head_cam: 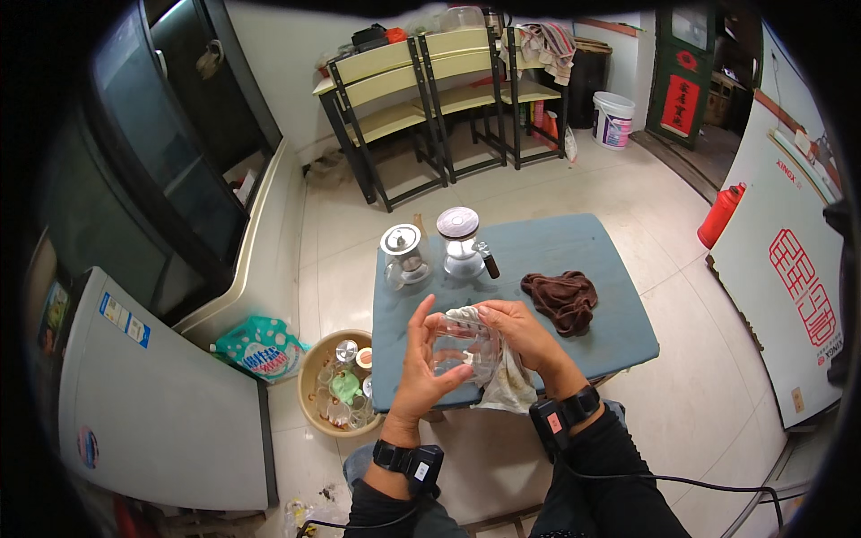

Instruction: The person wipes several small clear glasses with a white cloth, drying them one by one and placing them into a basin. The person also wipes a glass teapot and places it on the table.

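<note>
My left hand (pixel 430 366) holds a clear glass vessel (pixel 464 346) above the near edge of a blue-covered table (pixel 585 235). At the vessel's upper right rim, my right hand (pixel 521 333) grips a pale cloth (pixel 508 383), part of which lies on the rim while the rest hangs down. Further back stand a glass teapot with a metal lid (pixel 405 255) and a second glass pot (pixel 461 245) with a flat round lid and a dark side handle. A crumpled brown cloth (pixel 562 301) lies to the right of them.
On the floor left of the table is a tan basin (pixel 306 397) of glassware and lids, beside a teal detergent bag (pixel 262 348). A grey cabinet-like appliance (pixel 168 403) stands at left. Chairs (pixel 383 84) line the back; a red bottle (pixel 721 215) stands at right. Black cables run from both wrists.
</note>
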`<act>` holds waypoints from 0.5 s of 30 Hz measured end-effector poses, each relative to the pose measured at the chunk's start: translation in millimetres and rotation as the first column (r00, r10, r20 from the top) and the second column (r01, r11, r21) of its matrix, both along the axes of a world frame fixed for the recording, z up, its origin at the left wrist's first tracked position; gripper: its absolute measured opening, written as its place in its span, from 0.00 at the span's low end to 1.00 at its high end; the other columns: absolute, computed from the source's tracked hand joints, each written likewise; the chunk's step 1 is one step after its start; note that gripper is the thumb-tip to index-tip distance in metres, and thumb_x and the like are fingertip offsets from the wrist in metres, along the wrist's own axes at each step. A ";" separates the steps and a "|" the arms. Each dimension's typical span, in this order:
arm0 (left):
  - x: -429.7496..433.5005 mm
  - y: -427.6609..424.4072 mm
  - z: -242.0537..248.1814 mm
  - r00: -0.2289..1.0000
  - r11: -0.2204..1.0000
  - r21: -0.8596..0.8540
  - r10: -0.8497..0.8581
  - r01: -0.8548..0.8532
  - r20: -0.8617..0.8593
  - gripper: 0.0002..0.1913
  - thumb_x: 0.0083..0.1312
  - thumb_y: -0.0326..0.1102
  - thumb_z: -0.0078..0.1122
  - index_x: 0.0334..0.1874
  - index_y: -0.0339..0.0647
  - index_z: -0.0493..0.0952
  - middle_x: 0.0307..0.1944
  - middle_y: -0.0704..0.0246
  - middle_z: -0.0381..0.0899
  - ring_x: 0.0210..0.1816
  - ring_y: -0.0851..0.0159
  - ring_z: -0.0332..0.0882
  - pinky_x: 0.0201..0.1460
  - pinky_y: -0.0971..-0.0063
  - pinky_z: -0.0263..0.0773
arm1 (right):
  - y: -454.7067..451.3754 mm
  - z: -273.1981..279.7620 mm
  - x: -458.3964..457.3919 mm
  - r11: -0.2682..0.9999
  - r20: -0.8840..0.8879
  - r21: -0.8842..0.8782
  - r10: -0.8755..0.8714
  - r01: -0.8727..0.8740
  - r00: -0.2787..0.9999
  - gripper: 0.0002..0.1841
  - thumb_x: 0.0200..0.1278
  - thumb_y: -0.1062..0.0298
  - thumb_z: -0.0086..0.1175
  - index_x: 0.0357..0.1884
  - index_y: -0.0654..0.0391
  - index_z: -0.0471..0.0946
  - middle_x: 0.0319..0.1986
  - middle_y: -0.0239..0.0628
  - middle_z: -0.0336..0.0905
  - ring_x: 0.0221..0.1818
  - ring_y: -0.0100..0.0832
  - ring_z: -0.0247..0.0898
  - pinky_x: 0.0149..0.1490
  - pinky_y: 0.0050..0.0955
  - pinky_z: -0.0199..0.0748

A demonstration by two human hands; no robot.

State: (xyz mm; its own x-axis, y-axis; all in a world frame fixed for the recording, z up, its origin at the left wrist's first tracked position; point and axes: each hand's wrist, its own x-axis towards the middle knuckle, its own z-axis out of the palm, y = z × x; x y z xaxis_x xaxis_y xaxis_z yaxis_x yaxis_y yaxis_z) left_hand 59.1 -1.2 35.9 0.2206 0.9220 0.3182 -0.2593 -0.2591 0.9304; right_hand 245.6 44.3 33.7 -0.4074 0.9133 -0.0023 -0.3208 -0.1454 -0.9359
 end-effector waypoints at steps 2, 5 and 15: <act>0.9 1.0 -0.5 0.973 0.995 -0.060 -0.066 0.081 0.221 0.45 0.59 0.39 0.70 0.76 0.49 0.53 0.60 0.64 0.64 0.62 0.62 0.69 0.56 0.62 0.77 | -1.3 0.2 0.2 0.985 0.019 -0.037 -0.169 0.169 0.985 0.17 0.76 0.63 0.46 0.54 0.65 0.77 0.42 0.35 0.82 0.39 0.24 0.78 0.42 0.25 0.79; -0.6 6.4 -4.3 0.837 0.930 -0.341 0.073 0.139 0.542 0.36 0.66 0.53 0.58 0.74 0.50 0.59 0.56 0.63 0.73 0.60 0.60 0.73 0.55 0.57 0.78 | -7.4 3.8 -7.7 0.918 -0.156 0.017 -0.390 0.397 0.908 0.17 0.77 0.64 0.44 0.57 0.64 0.75 0.46 0.39 0.81 0.45 0.29 0.80 0.48 0.28 0.80; 1.0 9.4 -9.1 0.848 0.886 -0.424 0.073 0.187 0.526 0.29 0.69 0.55 0.52 0.67 0.51 0.61 0.56 0.66 0.69 0.60 0.61 0.70 0.52 0.59 0.78 | -21.9 -1.8 -45.1 0.660 0.149 0.728 -0.416 0.185 0.897 0.23 0.76 0.64 0.42 0.70 0.57 0.67 0.72 0.48 0.58 0.77 0.51 0.46 0.75 0.38 0.48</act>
